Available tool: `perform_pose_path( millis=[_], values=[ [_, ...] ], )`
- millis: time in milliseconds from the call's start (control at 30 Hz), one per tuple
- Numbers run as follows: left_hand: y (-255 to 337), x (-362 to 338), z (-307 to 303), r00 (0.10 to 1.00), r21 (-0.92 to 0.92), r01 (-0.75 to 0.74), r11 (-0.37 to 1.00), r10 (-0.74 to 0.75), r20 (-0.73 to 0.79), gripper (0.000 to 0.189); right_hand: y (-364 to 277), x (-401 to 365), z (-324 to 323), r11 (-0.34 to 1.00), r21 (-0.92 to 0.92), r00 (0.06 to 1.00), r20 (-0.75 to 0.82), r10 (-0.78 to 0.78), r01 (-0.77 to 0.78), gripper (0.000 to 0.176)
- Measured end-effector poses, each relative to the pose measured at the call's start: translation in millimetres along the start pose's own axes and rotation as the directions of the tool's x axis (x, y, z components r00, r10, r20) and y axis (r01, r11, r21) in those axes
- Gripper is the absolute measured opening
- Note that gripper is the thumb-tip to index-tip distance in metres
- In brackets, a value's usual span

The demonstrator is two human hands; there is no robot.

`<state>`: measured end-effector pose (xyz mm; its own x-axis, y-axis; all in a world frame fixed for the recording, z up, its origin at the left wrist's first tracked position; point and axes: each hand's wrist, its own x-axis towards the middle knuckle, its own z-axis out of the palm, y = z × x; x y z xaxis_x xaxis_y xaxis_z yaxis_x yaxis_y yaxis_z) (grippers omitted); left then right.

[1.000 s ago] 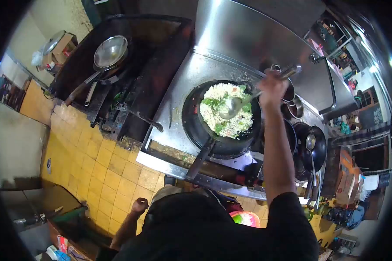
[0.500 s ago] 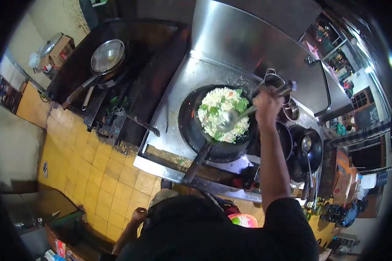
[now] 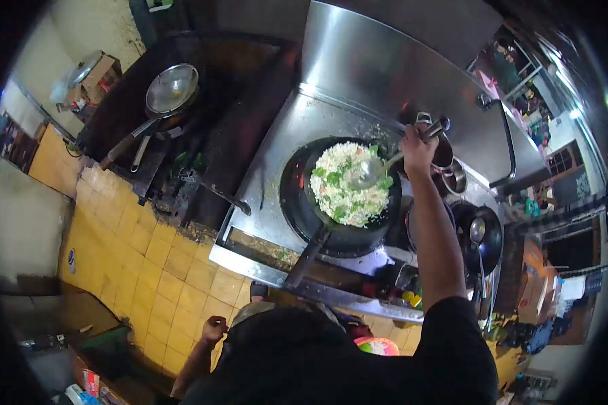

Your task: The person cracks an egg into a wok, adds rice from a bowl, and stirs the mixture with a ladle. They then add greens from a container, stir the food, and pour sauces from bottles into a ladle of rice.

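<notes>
My right hand (image 3: 419, 152) is wrapped round the handle of a metal ladle (image 3: 366, 174). The ladle's bowl rests on fried rice (image 3: 348, 196) mixed with green leaves and small orange-red bits. The rice lies in a dark wok (image 3: 371, 239) on the steel stove, its handle (image 3: 309, 256) pointing toward my body. Low at my left side, away from the stove, hangs my left hand (image 3: 214, 329). Its fingers are curled in, and nothing shows in them.
Metal pots (image 3: 454, 177) stand behind my right forearm. Farther right, a second ladle (image 3: 477, 231) lies in another black wok (image 3: 490, 253). On the dark burner to the left sits a strainer (image 3: 172, 89) over a pan. A pink-rimmed bowl (image 3: 385, 346) is near my body, below the stove edge.
My right hand and the ladle have shifted slightly over the rice, the ladle's bowl moving up and right. The leaves lie differently in the rice. The left hand stays low and curled.
</notes>
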<state>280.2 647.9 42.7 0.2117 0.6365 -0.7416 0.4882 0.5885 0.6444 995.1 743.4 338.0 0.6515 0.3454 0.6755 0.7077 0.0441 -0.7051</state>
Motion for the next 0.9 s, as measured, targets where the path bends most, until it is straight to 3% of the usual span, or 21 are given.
perform_pose_path(
  millis=[33,67,100,167,200,233,300,333,433,500,533,567,633,667,700,733,767,800,833,867,900],
  values=[
    [-10,2,-3,0.993,0.141,-0.11,0.984,0.102,0.066,0.032,8,3,-6,0.87,-0.322,0.917,0.268,-0.294,0.373,0.011],
    [-8,-5,2,0.999,0.056,0.025,0.998,-0.023,-0.028,0.033,-14,6,-8,0.969,0.197,0.983,0.13,0.127,-0.151,0.013],
    [0,-5,8,0.999,0.053,0.024,0.998,-0.022,-0.032,0.033,-21,10,0,0.968,0.202,0.983,0.132,0.125,-0.15,0.013],
    [-1,-14,3,0.989,-0.126,0.138,0.982,-0.143,-0.031,0.033,-22,7,7,0.896,0.274,0.931,-0.003,0.365,-0.35,0.016],
    [-7,-18,-4,0.994,-0.114,-0.076,0.991,0.084,0.064,0.032,10,-15,30,0.785,0.513,0.918,0.013,0.397,-0.347,0.021],
    [1,-13,1,0.993,-0.119,-0.088,0.989,0.096,0.062,0.032,-6,-8,24,0.762,0.512,0.909,0.334,0.249,-0.397,0.024],
    [14,-5,5,1.0,-0.064,-0.013,0.998,0.014,0.024,0.032,-48,3,26,0.791,0.457,0.907,0.098,0.409,-0.406,0.023],
    [20,0,4,1.0,-0.036,0.029,0.999,-0.029,0.002,0.032,-49,2,25,0.79,0.46,0.907,0.1,0.409,-0.406,0.023],
    [60,13,19,0.989,-0.112,-0.106,0.988,0.117,0.095,0.023,-41,-15,12,0.741,0.516,0.874,0.031,0.485,-0.429,0.021],
    [114,8,45,0.982,-0.099,-0.105,0.989,0.119,0.145,0.025,-40,-11,26,0.687,0.586,0.903,0.295,0.313,-0.429,0.019],
    [133,12,60,0.964,-0.165,-0.131,0.978,0.164,0.21,0.026,-64,-6,23,0.652,0.627,0.896,0.195,0.399,-0.427,0.018],
    [148,18,74,0.94,-0.233,-0.149,0.961,0.211,0.27,0.027,-61,-13,21,0.653,0.624,0.894,0.195,0.402,-0.43,0.018],
    [172,44,98,0.79,-0.206,-0.134,0.969,0.23,0.569,0.029,-54,-30,14,0.649,0.675,0.933,0.196,0.301,-0.352,0.024],
    [200,30,117,0.824,-0.184,-0.028,0.983,0.127,0.553,0.033,-69,-55,22,0.615,0.627,0.873,0.261,0.413,-0.478,0.024],
    [233,17,143,0.846,-0.18,0.058,0.982,0.047,0.531,0.036,-67,-72,17,0.69,0.555,0.881,0.368,0.298,-0.465,0.022],
    [242,27,163,0.721,-0.267,0.157,0.951,0.075,0.689,0.034,-58,-96,20,0.759,0.535,0.898,0.414,0.148,-0.371,0.02],
    [238,39,180,0.562,-0.31,0.283,0.908,0.105,0.821,0.032,-110,-118,9,0.829,0.426,0.847,0.521,0.102,-0.362,0.017],
    [236,52,194,0.552,-0.304,0.283,0.91,0.105,0.827,0.032,-122,-149,10,0.884,0.448,0.847,0.411,-0.336,0.133,0.015],
    [235,66,208,0.48,-0.212,0.341,0.916,0.024,0.877,0.032,-165,-168,-15,0.821,0.419,0.557,0.816,-0.154,-0.387,0.016],
    [237,72,218,0.4,-0.11,0.392,0.913,-0.062,0.914,0.033,-187,-176,-18,0.87,0.49,0.344,0.808,-0.478,0.057,0.019],
    [248,61,221,0.392,-0.102,0.392,0.914,-0.066,0.918,0.033,-194,-208,-26,0.889,0.444,0.153,0.876,-0.457,0.114,0.024]
  ],
)
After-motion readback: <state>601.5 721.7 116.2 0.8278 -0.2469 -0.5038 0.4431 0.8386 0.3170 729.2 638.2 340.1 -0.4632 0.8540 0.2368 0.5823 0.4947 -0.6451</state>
